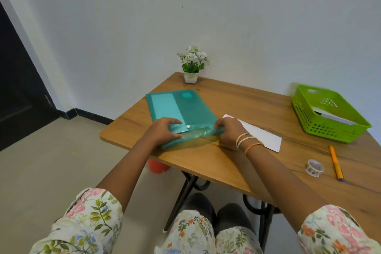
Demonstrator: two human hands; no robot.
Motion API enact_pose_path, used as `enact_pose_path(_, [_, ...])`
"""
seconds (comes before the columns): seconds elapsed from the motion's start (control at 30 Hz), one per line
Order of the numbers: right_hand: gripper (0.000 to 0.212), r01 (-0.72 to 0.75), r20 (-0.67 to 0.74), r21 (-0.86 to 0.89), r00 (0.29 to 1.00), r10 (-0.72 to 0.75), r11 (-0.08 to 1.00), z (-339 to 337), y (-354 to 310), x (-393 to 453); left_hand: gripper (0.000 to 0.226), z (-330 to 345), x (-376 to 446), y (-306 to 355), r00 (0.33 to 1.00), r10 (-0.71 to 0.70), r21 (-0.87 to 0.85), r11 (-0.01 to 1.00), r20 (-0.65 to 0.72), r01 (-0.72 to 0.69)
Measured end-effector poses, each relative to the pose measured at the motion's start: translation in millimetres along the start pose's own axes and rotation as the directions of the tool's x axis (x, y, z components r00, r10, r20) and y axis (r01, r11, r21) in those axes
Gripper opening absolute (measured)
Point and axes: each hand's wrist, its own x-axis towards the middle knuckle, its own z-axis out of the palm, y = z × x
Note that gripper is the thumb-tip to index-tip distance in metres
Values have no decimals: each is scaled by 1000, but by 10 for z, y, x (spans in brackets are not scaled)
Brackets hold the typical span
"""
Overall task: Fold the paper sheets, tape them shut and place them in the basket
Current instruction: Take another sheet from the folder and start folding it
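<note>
So the white paper sheet [259,133] is lying flat on the table [237,97], roughly mid-table, its near end tucked behind the right hand [228,133]. Just to its left, toward the table's left edge, there's a teal see-through plastic folder [179,107] with a white snap button [188,126] on its flap, and both hands are on the folder's near end. The left hand [165,131] lies on top with the fingers [175,121] fairly straight and close together, pressing the flap down next to the button. The right hand has its fingers curled around the folder's right near corner, gripping it; there are thread bracelets [246,140] on that wrist. The green basket [329,113] sits at the far right corner of the table, well apart from the sheet, with some white paper already in it. Near the right edge you've got a clear tape roll [314,167] and an orange pen [336,162] just beside each other. A little potted plant [192,65] stands at the far left corner against the wall.
</note>
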Motion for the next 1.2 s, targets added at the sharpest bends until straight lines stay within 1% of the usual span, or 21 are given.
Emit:
enact_pose_path(0.07, [44, 21, 67, -41, 998, -18, 999, 7, -71, -19, 51, 34, -14, -40, 1000, 7, -20, 1000, 19, -7])
enact_pose_path(0.13, [50, 69, 133, -59, 989, -61, 996, 42, -187, -56, 51, 47, -26, -59, 1000, 5, -45, 999, -9, -6])
enact_pose_path(0.23, [51, 184, 206, -64, 964, -168, 981, 90, -358, -139, 53, 11, -28, -66, 999, 15, -7, 1000, -44, -15])
enact_pose_path(0.33, [47, 247, 216, -68, 950, -228, 967, 84, -448, -217, 51, -16, -30, -100, 999, 24, 27, 999, -48, -22])
enact_pose_path(0.47, [34, 198, 233, -1, 953, -193, 980, 59, -504, -248, 46, 63, -77, -112, 992, 30, -11, 999, -121, -32])
enact_pose_path(0.5, [34, 191, 237, -4, 954, -184, 982, 66, -520, -241, 46, 87, -90, -114, 987, 31, -33, 999, -157, -37])
enact_pose_path(0.57, [40, 183, 226, -24, 959, -173, 983, 107, -554, -225, 42, 118, -107, -119, 967, 42, -81, 995, -250, -64])
enact_pose_path(0.67, [45, 161, 162, -26, 975, -155, 987, 201, -625, -191, 30, 128, -120, -126, 932, 31, -160, 983, -362, -95])
enact_pose_path(0.73, [40, 146, 137, -31, 980, -141, 989, 253, -691, -140, 23, 125, -127, -142, 916, 21, -189, 976, -401, -105])
enact_pose_path(0.77, [33, 131, 135, -21, 983, -127, 991, 276, -732, -105, 21, 120, -131, -150, 911, 19, -196, 975, -413, -109])
enact_pose_path(0.83, [19, 56, 142, 78, 988, -67, 995, 345, -808, -8, 19, 103, -141, -162, 903, 17, -203, 972, -429, -115])
enact_pose_path(0.9, [17, -44, 129, 218, 992, 16, 975, 404, -891, 95, 18, 107, -140, -164, 897, 27, -198, 972, -441, -127])
enact_pose_path(1.0, [9, -223, 98, 448, 975, 201, 866, 471, -1002, 245, 18, 124, -146, -161, 888, 50, -176, 974, -456, -145])
enact_pose_path(1.07, [20, -311, 109, 587, 945, 307, 748, 496, -1058, 327, 18, 125, -145, -166, 880, 55, -179, 971, -472, -157])
enact_pose_path(1.13, [16, -357, 164, 737, 918, 360, 574, 523, -1114, 379, 18, 123, -148, -163, 873, 60, -187, 968, -483, -170])
enact_pose_path(1.2, [23, -413, 284, 834, 890, 358, 365, 535, -1168, 409, 18, 126, -156, -159, 872, 66, -184, 967, -486, -176])
